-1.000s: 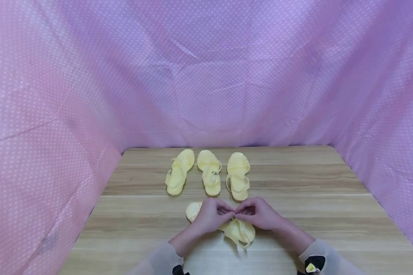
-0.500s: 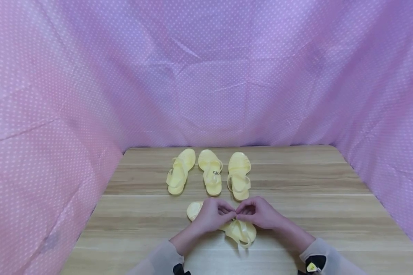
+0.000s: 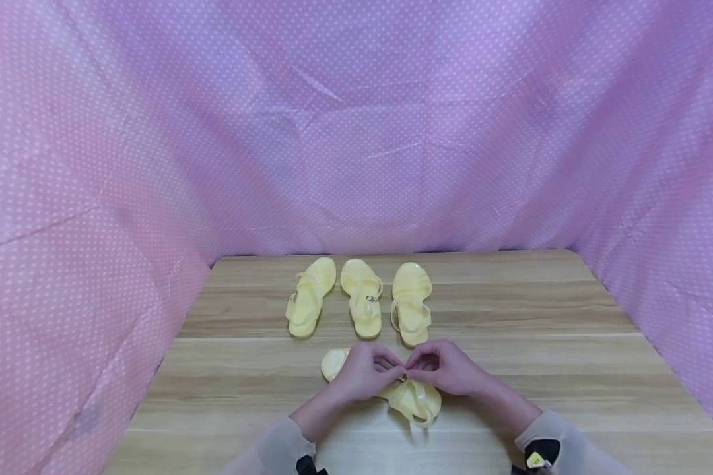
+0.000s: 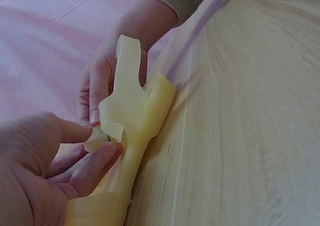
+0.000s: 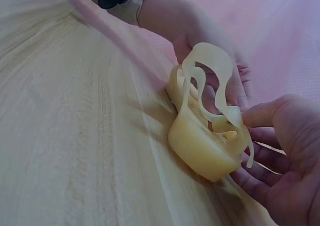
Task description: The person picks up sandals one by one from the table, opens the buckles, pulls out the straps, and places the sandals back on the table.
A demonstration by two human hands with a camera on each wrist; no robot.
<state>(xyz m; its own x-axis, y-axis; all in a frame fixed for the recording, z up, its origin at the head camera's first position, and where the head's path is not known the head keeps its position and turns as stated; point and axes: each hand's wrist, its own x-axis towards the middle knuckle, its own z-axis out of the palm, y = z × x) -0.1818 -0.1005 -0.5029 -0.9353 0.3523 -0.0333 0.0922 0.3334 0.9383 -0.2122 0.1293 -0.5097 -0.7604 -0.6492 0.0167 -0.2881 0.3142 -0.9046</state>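
Note:
A pale yellow jelly sandal (image 3: 414, 401) lies slantwise on the table below both hands, its toe to the left and its heel to the right. My left hand (image 3: 361, 373) pinches a strap (image 4: 94, 142) of it between thumb and fingers, beside a small metal buckle (image 3: 402, 378). From the other side my right hand (image 3: 451, 371) pinches the strap near the same buckle, thumb and forefinger almost meeting the left fingertips. The heel strap (image 5: 212, 58) stands up in a loop in the right wrist view. The left hand covers the sandal's middle in the head view.
Three more yellow sandals stand in a row farther back: a left one (image 3: 305, 307), a middle one (image 3: 356, 280) and a right one (image 3: 412, 287). The wood-grain table (image 3: 511, 310) is bounded by a pink dotted curtain (image 3: 356, 165) behind and at both sides.
Both hands stay at the buckle with only tiny finger shifts. The sandal and the row behind it keep their places.

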